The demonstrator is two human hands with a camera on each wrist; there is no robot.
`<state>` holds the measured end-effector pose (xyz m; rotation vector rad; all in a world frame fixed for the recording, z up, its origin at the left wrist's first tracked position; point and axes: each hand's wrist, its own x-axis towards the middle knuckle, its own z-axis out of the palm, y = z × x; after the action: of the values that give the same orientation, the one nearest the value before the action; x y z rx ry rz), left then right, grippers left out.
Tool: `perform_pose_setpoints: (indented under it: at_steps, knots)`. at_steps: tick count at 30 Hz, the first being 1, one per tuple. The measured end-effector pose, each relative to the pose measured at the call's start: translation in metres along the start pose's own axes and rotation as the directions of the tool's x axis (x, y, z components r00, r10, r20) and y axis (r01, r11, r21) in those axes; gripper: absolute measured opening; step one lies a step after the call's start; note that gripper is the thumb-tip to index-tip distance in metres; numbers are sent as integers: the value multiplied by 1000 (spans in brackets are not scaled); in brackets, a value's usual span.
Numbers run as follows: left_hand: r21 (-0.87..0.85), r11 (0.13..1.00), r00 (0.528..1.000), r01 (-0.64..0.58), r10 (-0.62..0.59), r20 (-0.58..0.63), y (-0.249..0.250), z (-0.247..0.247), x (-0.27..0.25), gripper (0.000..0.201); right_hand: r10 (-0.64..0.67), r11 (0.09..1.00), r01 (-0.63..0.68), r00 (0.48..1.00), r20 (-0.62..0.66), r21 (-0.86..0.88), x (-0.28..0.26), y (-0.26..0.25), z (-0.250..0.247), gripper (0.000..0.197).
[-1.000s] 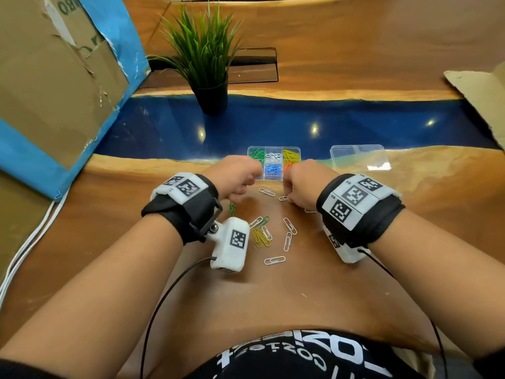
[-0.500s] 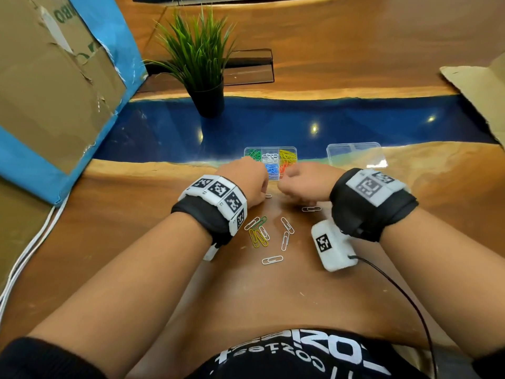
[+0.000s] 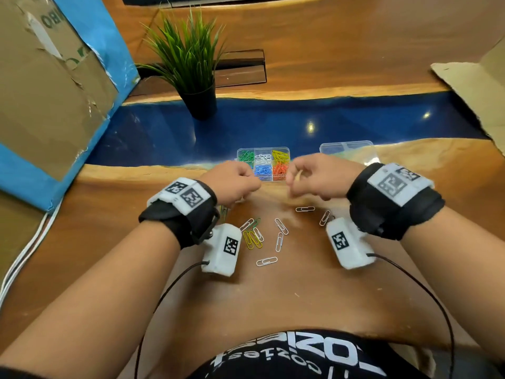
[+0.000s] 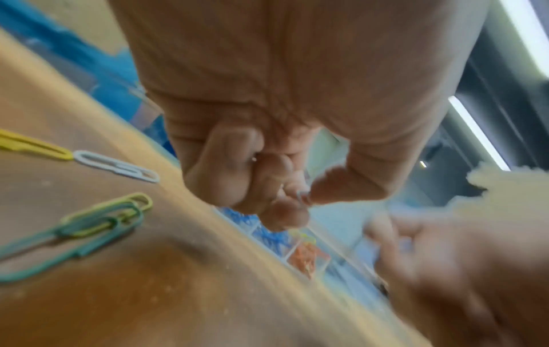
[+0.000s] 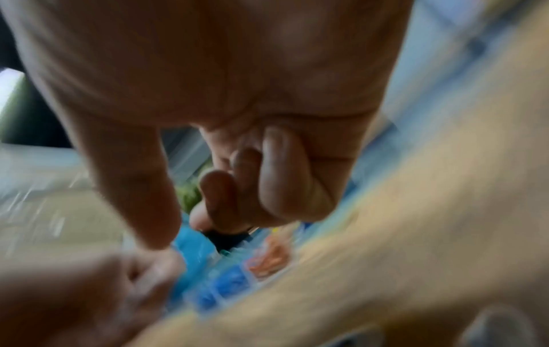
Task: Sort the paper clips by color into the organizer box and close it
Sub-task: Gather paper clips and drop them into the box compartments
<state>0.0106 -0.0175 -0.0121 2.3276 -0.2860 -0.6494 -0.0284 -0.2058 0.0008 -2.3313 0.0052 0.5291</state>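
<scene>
Near the far edge of the worktop (image 3: 287,296), the organizer box (image 3: 263,165) is sitting open with five filled compartments showing: green, white, yellow, blue, orange. Its clear lid (image 3: 347,150) is lying just right of it. Both hands are hovering side by side just in front of the box. Left hand (image 3: 232,183) is curling its fingers (image 4: 226,173) tight, thumb and forefinger pinching a small pale clip (image 4: 303,196), colour hard to tell. Right hand (image 3: 317,176) is also curling its fingers (image 5: 285,178); cannot tell if it is holding anything, wrist view too blurred. Loose clips are lying between the wrists: I am counting about six white (image 3: 266,261), two yellow (image 3: 252,239), one green (image 3: 255,222), some overlapping.
</scene>
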Motion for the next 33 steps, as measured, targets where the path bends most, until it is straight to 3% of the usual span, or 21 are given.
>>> perform_pose_setpoints:
  at_steps: [2,4,6,11,16,17,19,21,24,27,33]
  knots:
    - [-108,994,1000,12,-13,-11,-6,-6,-3,20,17,917,-11,1000,10,-398,-3,2,4,7]
    - [-179,984,999,20,-25,-24,-12,-10,-5,17,73,838,-50,997,21,-543,-4,4,8,12]
    - [-245,969,999,26,-31,-19,-16,-13,-7,15,80,799,-59,997,8,-599,-3,4,11,15]
    - [-373,926,997,54,-73,-37,-23,-21,-11,35,113,723,-45,992,54,-689,1,0,15,25]
    - [-391,914,990,113,-136,-33,-20,-27,-8,18,151,726,-49,985,89,-686,4,-4,18,28]
    - [-400,906,987,139,-158,-17,-16,-27,-6,14,149,773,-62,985,85,-632,4,-7,17,25]
    - [-441,878,980,187,-197,22,-8,-26,-4,10,181,937,-143,979,94,-320,8,-11,12,20]
    - [-487,848,976,206,-215,38,2,-26,0,13,196,980,-197,976,92,-5,14,-15,6,20]
    - [-556,807,973,202,-228,23,18,-27,8,17,228,939,-232,973,47,253,24,-22,-5,21]
    - [-597,769,965,227,-259,34,31,-28,17,22,285,808,-261,958,37,528,36,-32,-15,19]
    - [-654,717,947,241,-321,-2,45,-23,38,41,362,683,-327,928,87,653,55,-46,-22,17]
